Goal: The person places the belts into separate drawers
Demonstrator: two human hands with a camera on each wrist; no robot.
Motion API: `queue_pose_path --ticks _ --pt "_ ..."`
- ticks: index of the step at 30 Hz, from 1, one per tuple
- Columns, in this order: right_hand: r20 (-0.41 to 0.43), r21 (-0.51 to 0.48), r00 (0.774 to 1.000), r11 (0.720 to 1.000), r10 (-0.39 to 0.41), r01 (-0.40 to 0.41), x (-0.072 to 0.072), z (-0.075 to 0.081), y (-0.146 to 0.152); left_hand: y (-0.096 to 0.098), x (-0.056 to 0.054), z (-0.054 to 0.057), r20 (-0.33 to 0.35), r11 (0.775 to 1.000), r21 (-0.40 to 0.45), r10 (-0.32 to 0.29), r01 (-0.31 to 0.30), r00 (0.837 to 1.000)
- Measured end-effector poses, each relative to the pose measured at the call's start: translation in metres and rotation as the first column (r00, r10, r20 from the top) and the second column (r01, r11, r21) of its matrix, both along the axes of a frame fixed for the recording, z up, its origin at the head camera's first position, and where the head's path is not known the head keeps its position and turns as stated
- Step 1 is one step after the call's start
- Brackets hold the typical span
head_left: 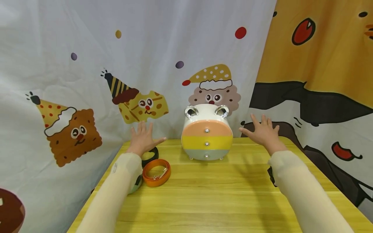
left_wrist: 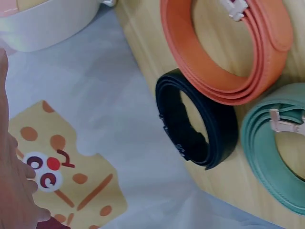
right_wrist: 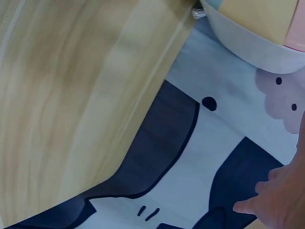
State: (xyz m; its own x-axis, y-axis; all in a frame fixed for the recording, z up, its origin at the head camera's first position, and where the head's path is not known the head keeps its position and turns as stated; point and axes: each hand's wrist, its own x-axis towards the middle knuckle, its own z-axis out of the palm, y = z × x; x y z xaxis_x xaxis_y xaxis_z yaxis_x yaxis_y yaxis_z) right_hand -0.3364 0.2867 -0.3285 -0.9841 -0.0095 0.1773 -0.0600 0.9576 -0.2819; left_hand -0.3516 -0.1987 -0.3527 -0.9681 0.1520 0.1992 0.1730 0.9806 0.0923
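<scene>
Both hands reach forward over the table with fingers spread, holding nothing. My left hand is raised over the left side, above three coiled belts. An orange belt with a silver buckle lies nearest the middle. Behind it a black belt stands on its edge, and a green belt sits close by, mostly hidden under the left sleeve in the head view. My right hand hovers over the right side. Between the hands, at the back, stands a small drawer box with orange, yellow and grey-green fronts, silver knobs and silver ring ears.
The wooden table has its far edge against a white cloth printed with cartoon food. An orange and black printed cloth hangs at the right. The box stands near the table's far edge on short feet.
</scene>
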Motion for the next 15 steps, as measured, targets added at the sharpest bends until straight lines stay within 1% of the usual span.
queue_pose_path --ticks 2,8,15 --pt "-0.005 -0.011 1.000 1.000 0.005 -0.006 0.000 0.004 -0.002 0.002 -0.001 0.004 0.001 1.000 -0.005 0.000 0.000 1.000" --pt "-0.002 -0.052 1.000 0.998 0.023 -0.023 -0.001 0.015 -0.011 0.010 0.000 0.019 0.002 1.000 -0.008 0.003 -0.003 1.000" --pt "-0.013 -0.087 0.999 0.995 0.049 -0.050 -0.001 0.028 -0.023 0.016 -0.002 0.032 -0.032 1.000 0.002 0.005 -0.005 0.999"
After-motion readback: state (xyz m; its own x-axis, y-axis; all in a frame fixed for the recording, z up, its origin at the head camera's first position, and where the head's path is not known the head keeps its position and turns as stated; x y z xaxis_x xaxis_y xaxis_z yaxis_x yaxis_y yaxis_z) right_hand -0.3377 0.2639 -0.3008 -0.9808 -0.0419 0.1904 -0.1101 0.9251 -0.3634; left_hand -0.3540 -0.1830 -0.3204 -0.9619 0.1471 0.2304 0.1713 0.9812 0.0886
